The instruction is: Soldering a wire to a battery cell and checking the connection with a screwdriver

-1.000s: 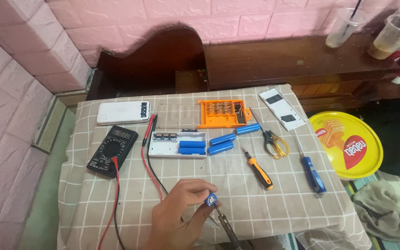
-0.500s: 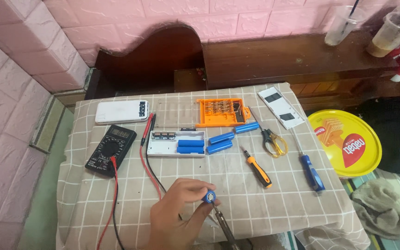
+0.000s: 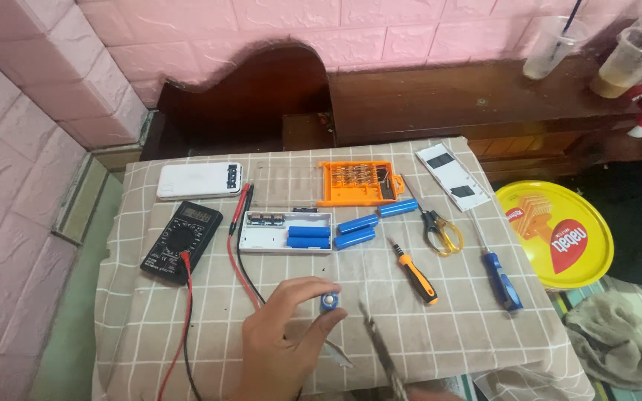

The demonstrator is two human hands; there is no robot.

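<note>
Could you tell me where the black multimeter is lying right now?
In the head view, the black multimeter lies at the table's left, below the white power bank and left of the open battery case.

Single head cam, looking steeply down over the table (image 3: 187, 327) toward the pink wall (image 3: 380, 30), mid-range.

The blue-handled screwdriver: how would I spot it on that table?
Start at the checked tablecloth and go to its right edge, near the yellow round tray. The blue-handled screwdriver lies there, right of the orange-and-black screwdriver; its handle alone is solid blue.
</note>
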